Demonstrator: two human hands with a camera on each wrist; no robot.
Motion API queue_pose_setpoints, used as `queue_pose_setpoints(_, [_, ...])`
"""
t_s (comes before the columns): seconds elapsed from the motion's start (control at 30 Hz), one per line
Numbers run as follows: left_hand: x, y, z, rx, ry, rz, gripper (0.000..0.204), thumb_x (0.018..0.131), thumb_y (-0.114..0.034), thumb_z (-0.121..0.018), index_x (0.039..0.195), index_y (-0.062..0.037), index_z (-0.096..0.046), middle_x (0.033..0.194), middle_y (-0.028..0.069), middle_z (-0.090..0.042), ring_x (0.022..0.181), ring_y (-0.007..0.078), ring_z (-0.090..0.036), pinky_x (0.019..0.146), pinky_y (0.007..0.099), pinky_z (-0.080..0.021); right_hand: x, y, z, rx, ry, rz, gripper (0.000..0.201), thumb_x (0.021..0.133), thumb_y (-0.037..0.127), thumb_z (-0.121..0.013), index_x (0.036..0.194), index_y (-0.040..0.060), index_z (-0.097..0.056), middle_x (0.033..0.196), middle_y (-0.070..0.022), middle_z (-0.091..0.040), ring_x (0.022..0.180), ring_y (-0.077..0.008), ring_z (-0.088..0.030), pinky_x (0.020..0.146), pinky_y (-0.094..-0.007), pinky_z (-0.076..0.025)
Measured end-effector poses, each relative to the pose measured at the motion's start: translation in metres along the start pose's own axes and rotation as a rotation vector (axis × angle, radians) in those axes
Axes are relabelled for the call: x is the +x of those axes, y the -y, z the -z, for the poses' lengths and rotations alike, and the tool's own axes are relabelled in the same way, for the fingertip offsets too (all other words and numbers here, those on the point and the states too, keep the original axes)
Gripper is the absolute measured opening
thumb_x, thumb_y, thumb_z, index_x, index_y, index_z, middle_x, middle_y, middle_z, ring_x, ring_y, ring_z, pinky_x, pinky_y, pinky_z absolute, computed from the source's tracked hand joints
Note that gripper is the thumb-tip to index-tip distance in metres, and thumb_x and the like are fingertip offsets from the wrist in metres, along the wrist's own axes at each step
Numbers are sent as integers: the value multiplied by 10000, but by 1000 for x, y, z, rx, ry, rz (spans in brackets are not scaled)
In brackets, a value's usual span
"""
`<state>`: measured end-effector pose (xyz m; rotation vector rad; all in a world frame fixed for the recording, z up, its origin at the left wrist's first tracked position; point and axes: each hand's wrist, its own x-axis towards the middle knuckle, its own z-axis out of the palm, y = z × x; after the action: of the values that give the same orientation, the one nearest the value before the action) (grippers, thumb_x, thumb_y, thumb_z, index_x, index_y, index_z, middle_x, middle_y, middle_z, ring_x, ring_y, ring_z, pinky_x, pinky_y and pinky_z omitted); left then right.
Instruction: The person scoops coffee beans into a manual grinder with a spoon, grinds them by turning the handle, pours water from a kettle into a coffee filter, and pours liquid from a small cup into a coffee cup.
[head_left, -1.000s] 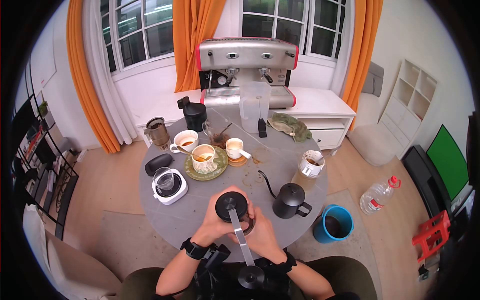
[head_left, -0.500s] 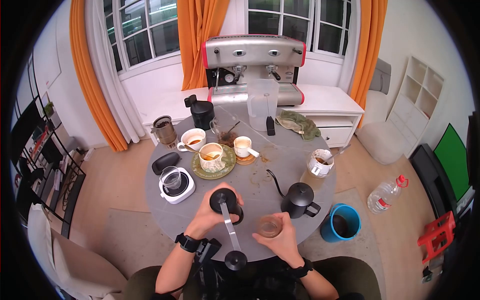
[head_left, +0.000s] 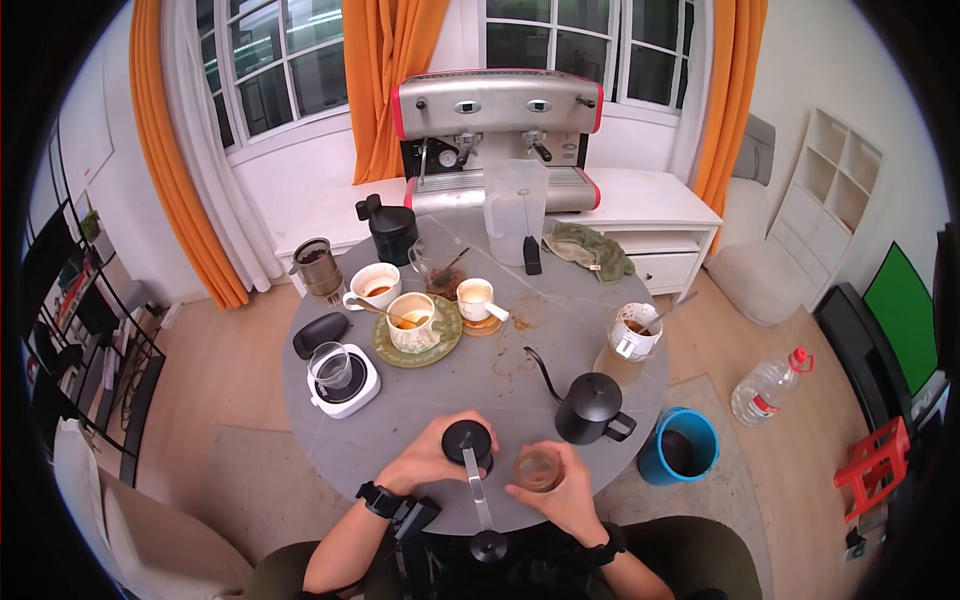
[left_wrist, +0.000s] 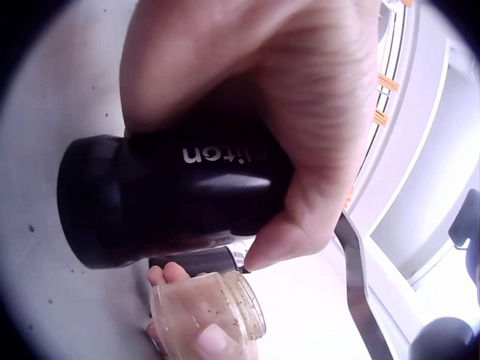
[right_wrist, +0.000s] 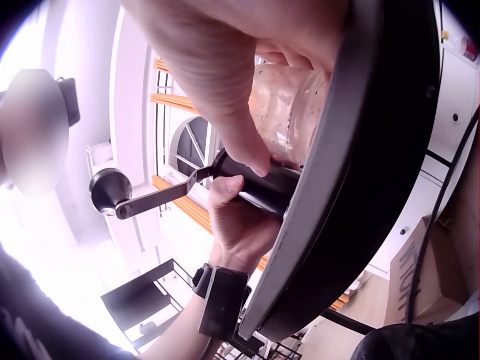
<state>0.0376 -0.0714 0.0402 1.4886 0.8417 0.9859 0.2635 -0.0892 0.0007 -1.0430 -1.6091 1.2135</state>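
Near the table's front edge, my left hand (head_left: 432, 458) grips the body of a black hand coffee grinder (head_left: 466, 438) with its fingers wrapped around it. The grinder stands upright, its base (left_wrist: 82, 202) close over the tabletop in the left wrist view. Its metal crank arm (head_left: 477, 490) points toward me and ends in a black knob (head_left: 489, 546). Just to the right, my right hand (head_left: 568, 492) holds a small clear jar (head_left: 537, 468) between thumb and fingers. The jar's threaded rim (left_wrist: 247, 304) shows, and dark specks cling to the glass.
A black gooseneck kettle (head_left: 590, 408) stands right of the jar, beyond it a dripper (head_left: 636, 335) on a server. Left are a white scale (head_left: 345, 398) with a glass cup, a green plate (head_left: 390, 352) and several cups. A blue bucket (head_left: 690, 465) sits on the floor.
A second ago both hands were together on the grinder. The right hand has since come away to the right with the jar, while the left keeps hold of the grinder.
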Motion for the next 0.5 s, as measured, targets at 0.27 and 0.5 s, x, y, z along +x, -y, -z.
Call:
queue_pose_setpoints(0.27, [-2, -13, 13, 91, 169, 34, 612, 615, -23, -788, 1170, -68, -534, 1214, 67, -553, 1139, 177, -502, 1010, 335, -371, -2, 1, 0, -33, -2, -3, 616, 666, 47, -839, 1152, -11, -466, 1159, -114, -621, 1002, -129, -595, 815, -280, -539])
queue_pose_setpoints(0.5, [-14, -24, 49, -251, 130, -14, 676, 622, 72, -674, 1257, -38, -470, 1279, 135, -514, 1233, 222, -472, 1082, 372, -333, -8, 32, 12, 79, -73, 81, 645, 639, 80, -860, 1170, -5, -505, 1104, -98, -642, 989, -149, -621, 826, -297, -533])
